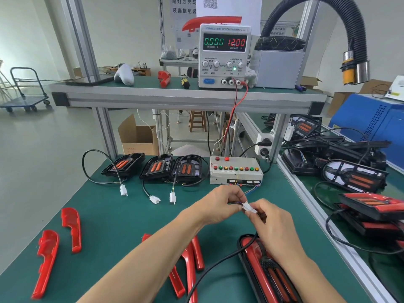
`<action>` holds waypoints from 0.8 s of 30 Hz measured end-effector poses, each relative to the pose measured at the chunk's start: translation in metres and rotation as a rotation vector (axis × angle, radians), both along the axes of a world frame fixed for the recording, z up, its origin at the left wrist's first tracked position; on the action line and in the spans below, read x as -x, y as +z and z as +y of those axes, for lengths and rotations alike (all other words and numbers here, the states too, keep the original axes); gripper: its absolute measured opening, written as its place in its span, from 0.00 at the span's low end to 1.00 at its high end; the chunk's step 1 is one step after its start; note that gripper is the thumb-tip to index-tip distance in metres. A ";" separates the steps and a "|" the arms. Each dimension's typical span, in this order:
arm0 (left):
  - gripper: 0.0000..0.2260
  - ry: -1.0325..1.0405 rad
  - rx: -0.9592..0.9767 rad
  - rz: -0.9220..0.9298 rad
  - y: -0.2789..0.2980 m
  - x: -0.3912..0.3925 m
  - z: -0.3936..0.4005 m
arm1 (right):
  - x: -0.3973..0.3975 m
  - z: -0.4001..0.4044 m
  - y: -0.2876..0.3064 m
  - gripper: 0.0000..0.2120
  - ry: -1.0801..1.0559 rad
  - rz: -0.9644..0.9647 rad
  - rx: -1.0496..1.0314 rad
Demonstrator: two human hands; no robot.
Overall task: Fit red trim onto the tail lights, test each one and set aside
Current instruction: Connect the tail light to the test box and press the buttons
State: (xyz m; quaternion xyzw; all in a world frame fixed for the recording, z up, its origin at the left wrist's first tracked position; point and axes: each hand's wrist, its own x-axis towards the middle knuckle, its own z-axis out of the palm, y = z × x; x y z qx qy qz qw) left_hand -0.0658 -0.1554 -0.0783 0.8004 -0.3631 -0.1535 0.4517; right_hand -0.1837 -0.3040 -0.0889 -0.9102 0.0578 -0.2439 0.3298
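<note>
Nearest you, a tail light [265,266] with red trim fitted lay on the green mat [113,215], its black cable [218,264] running up to your hands. Loose red trim pieces [71,229] lay to the left. Your left hand [215,205] pinched a bundle of thin wires, and your right hand [271,224] pinched the white plug [249,208] where they met. Beyond stood the button box [236,170] and three untrimmed lights [159,166]; the power supply [225,55] sat on the shelf above.
</note>
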 end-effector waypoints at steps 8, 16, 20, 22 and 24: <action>0.18 -0.011 -0.023 -0.026 -0.003 -0.009 -0.005 | -0.003 -0.005 -0.004 0.03 -0.070 0.049 -0.145; 0.17 0.395 -0.199 -0.387 -0.023 -0.052 0.001 | -0.001 -0.052 -0.023 0.12 0.028 0.326 -0.560; 0.22 0.350 -0.414 -0.504 -0.027 -0.070 -0.001 | -0.004 -0.070 -0.042 0.15 0.067 0.384 -0.864; 0.23 0.323 -0.503 -0.509 -0.026 -0.075 -0.002 | -0.004 -0.069 -0.047 0.21 0.072 0.353 -0.913; 0.24 0.292 -0.575 -0.514 -0.026 -0.081 -0.004 | -0.004 -0.067 -0.047 0.23 0.077 0.322 -0.884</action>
